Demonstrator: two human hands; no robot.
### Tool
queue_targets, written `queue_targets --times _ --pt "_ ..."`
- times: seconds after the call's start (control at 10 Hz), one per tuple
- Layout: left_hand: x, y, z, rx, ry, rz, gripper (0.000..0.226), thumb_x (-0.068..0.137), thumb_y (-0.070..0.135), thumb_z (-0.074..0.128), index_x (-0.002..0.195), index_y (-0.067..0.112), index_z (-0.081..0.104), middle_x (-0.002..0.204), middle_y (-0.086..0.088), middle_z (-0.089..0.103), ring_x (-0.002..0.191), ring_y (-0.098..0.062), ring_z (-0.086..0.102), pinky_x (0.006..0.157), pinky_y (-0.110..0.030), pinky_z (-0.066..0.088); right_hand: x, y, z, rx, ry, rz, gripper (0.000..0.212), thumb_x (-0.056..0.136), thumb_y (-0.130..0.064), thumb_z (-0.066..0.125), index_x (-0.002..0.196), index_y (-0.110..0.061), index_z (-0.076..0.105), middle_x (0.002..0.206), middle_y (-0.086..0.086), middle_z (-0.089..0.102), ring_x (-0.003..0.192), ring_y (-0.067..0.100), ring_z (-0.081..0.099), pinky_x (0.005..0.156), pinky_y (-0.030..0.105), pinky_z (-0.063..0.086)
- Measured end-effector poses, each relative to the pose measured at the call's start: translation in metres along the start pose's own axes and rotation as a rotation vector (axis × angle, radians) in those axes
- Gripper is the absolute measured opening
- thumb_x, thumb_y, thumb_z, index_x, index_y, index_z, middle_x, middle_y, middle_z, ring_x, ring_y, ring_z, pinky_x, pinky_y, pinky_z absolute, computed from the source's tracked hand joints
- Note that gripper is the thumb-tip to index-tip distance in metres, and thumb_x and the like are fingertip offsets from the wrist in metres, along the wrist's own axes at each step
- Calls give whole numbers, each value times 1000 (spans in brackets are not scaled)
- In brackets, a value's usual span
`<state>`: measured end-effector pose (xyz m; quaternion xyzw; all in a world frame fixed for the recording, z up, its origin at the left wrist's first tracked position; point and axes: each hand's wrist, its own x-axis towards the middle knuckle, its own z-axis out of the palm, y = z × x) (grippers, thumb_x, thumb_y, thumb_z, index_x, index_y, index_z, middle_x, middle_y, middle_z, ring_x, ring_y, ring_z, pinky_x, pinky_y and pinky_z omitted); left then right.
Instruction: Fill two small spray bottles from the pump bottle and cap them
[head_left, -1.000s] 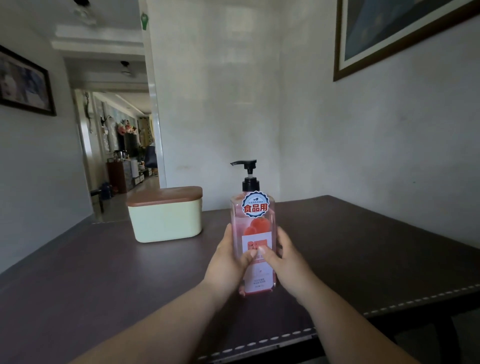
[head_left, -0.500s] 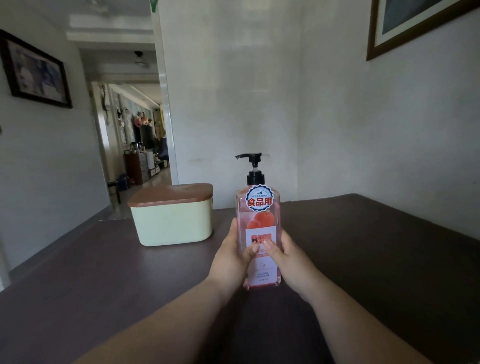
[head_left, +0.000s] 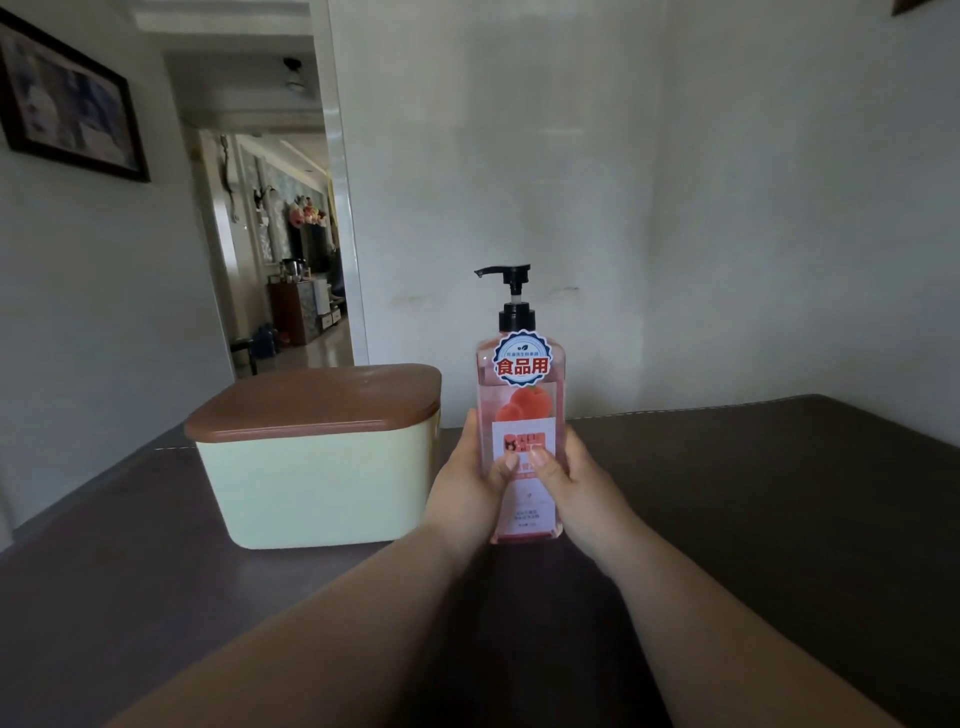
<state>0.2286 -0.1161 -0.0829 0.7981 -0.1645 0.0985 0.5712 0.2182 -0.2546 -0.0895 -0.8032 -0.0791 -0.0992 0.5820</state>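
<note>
Fingers (head_left: 470, 436) curl round the pump bottle (head_left: 522, 395) from both sides: my feed shows the left hand (head_left: 467, 488) gripping its left face and the right hand (head_left: 584, 493) gripping its right face, with both thumbs (head_left: 506, 462) pressed side by side onto the white front label (head_left: 522, 441). Each hand is closed firmly on the bottle's lower half. The bottle stands upright, clear and square-shouldered, holding pink liquid. A round blue-edged sticker (head_left: 522, 358) with red characters sits high on its front, above a printed peach picture and the label. Its black pump head (head_left: 506, 273) is at the top, spout pointing left. The bottle's base is down at the dark bench (head_left: 753, 493), but I cannot tell whether it rests on the surface or is held just off it. Both forearms run from the bottom of the view up to the bottle. Just left of the bottle, and slightly behind it, a pale yellow-green box (head_left: 311, 483) with a brown lid (head_left: 317, 402) sits on the bench; the left hand is near its right wall. Behind the bottle rises a plain pale wall (head_left: 519, 156). Further left of the bottle an open doorway (head_left: 280, 249) leads to a brighter room, its furniture too small to make out, and a dark-framed picture (head_left: 67, 104) hangs on the side wall.
</note>
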Motion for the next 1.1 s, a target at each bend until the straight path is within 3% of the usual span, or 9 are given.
queue_targets --times 0.3,0.5,0.7,0.8,0.9,1.0,1.1 --pt "39 -21 0 45 104 -70 46 97 26 42 141 31 28 130 3 56 115 -19 58 97 -35 47 47 10 16 -16 1 -10 43 98 -44 40 140 -36 33 132 -5 57 113 19 62 95 47 53" --pt "41 -22 -2 57 97 -76 45 97 26 41 140 32 27 130 3 56 114 -19 58 95 -33 47 51 12 16 -38 -4 -5 46 98 -45 40 142 -37 29 134 -6 55 115 19 61 95 46 53" --pt "24 -1 -7 40 70 -150 47 96 27 46 140 22 29 136 3 53 123 -19 54 101 -36 46 35 -3 15 -55 15 76 53 98 -39 44 147 -36 22 144 -3 47 125 21 54 100 47 48" --pt "-19 26 -23 -19 16 -84 35 94 27 49 129 24 45 125 9 60 117 -10 57 90 -18 46 9 -24 2 -101 209 55 60 98 -34 45 151 -32 15 155 -2 32 138 21 39 105 41 39" --pt "-68 46 -47 -133 -29 12 26 93 23 52 117 33 55 107 25 66 103 9 60 80 -5 43 -20 -48 -7 -130 327 -2 55 98 -31 46 148 -34 21 152 -5 36 136 18 40 104 40 38" --pt "-157 93 -114 -164 35 200 23 86 35 60 109 39 62 112 24 67 106 9 60 90 -18 49 -94 -100 -45 -148 429 -250 35 95 -41 48 126 -54 40 138 -16 51 121 8 52 95 37 47" --pt "-210 132 -166 -157 152 337 39 80 47 62 117 35 61 119 12 67 111 -4 63 87 -28 56 -140 -141 -68 -95 396 -437 30 85 -59 51 114 -53 51 118 -21 64 104 2 65 78 31 58"
